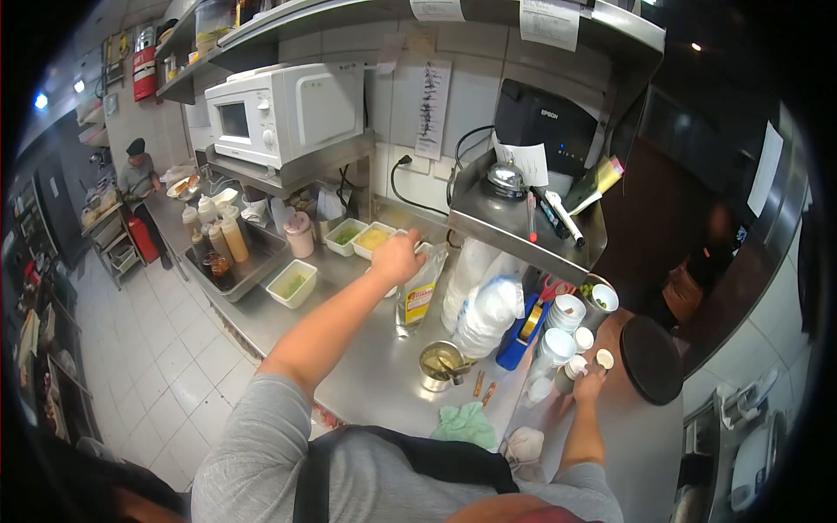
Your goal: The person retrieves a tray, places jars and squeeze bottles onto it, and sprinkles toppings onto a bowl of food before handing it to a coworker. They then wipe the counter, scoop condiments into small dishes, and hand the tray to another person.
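My left hand (397, 259) reaches over the back of the steel counter, fingers curled together. What they hold, if anything, is hidden. Just right of it stands a silver pouch with a yellow label (420, 295). Behind the hand are a white tub of yellow food (372, 239) and a white tub of chopped greens (346, 235). Another white tub with green contents (292, 283) sits nearer on the left. My right hand (590, 385) is at the right among stacked cups (558, 344), its fingers closed at a small white cup (604, 358).
A metal pot with utensils (442, 364), a green cloth (465, 424) and a blue tape dispenser (523, 336) stand in front. Squeeze bottles (233, 240) fill a tray at left. A microwave (283, 113) and printer (549, 131) sit above. A person (137, 179) stands far left.
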`<state>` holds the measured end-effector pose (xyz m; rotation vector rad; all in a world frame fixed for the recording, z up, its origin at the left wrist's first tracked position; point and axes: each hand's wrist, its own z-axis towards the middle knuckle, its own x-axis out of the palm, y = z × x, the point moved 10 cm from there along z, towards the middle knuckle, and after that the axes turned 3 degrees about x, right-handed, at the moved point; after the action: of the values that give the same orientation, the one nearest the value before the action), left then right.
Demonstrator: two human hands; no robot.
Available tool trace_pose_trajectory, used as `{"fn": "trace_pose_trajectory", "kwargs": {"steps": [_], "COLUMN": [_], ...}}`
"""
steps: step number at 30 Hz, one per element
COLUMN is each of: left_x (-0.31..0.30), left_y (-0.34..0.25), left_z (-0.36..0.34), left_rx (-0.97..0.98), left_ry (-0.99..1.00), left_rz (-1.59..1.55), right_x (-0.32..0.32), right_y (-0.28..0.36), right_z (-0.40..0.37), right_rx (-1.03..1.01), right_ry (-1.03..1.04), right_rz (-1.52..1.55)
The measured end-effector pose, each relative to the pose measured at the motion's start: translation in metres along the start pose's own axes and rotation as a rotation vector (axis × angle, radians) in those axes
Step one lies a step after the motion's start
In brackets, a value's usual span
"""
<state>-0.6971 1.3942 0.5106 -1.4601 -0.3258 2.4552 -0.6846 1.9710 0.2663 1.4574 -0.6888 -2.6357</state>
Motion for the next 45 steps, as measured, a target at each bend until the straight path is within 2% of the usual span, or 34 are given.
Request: {"fn": "trace_pose_trajectory", "kwargs": {"steps": [3,5,6,9,12,13,14,16,17,18,19,24,25,27,28,31,33,35,37,39,40,43,45], "left_x": [0.022,0.028,0.031,0.037,0.036,0.035,0.033,0.022,0.017,0.016,0.011,0.011,0.022,0.037,0.032,0.004,-0.033,-0.070,-0.100,-0.114,-0.118,-0.122,-0.126], "left_y": [0.012,0.017,0.025,0.040,0.035,0.034,0.029,0.021,0.017,0.013,0.012,0.023,0.030,0.045,0.051,0.060,0.058,0.059,0.067,0.079,0.085,0.105,0.112], "left_z": [0.012,0.016,0.019,0.020,0.013,0.012,0.011,0.005,0.004,0.001,-0.001,-0.006,0.001,0.013,0.011,0.004,-0.015,-0.035,-0.056,-0.077,-0.087,-0.111,-0.125], "left_rx": [0.054,0.023,-0.003,-0.092,-0.159,-0.165,-0.184,-0.139,-0.113,-0.141,-0.145,-0.182,-0.176,-0.158,-0.151,-0.116,-0.086,0.051,0.156,0.239,0.272,0.343,0.391], "left_ry": [-0.014,0.013,-0.043,-0.075,-0.089,-0.112,-0.043,-0.126,-0.160,-0.077,-0.081,-0.155,-0.111,-0.018,-0.064,-0.172,-0.199,-0.262,-0.299,-0.317,-0.323,-0.327,-0.344], "left_rz": [-0.032,-0.052,-0.087,-0.294,-0.347,-0.367,-0.360,-0.337,-0.322,-0.366,-0.363,-0.308,-0.291,-0.253,-0.263,-0.300,-0.328,-0.411,-0.450,-0.468,-0.464,-0.414,-0.368], "right_x": [0.008,0.003,0.004,-0.016,-0.036,-0.046,-0.053,-0.073,-0.081,-0.094,-0.107,-0.188,-0.205,-0.223,-0.226,-0.163,-0.125,-0.114,-0.107,-0.065,-0.054,-0.089,-0.125], "right_y": [-0.010,-0.012,-0.013,-0.002,-0.004,-0.016,-0.032,-0.044,-0.039,-0.030,-0.021,0.072,0.088,0.116,0.122,0.097,0.073,0.036,0.003,-0.084,-0.106,-0.100,-0.019], "right_z": [0.001,0.000,-0.001,-0.005,-0.011,-0.016,-0.024,-0.054,-0.067,-0.084,-0.102,-0.133,-0.133,-0.126,-0.130,-0.127,-0.166,-0.212,-0.257,-0.280,-0.285,-0.290,-0.287], "right_rx": [-0.038,0.000,-0.021,-0.049,0.014,0.024,0.034,0.202,0.215,0.234,0.258,0.147,0.123,0.072,0.052,0.161,0.162,0.302,0.311,0.345,0.358,0.600,0.533], "right_ry": [-0.004,0.016,-0.008,-0.057,0.027,-0.123,-0.270,-0.410,-0.438,-0.462,-0.485,-0.572,-0.593,-0.529,-0.496,0.033,0.277,0.088,-0.214,-0.132,-0.091,-0.266,-0.276], "right_rz": [-0.002,-0.007,-0.078,-0.068,0.011,0.084,0.162,0.239,0.284,0.327,0.367,0.524,0.555,0.584,0.598,0.544,0.020,-0.318,-0.439,-0.125,0.035,0.303,0.212]}}
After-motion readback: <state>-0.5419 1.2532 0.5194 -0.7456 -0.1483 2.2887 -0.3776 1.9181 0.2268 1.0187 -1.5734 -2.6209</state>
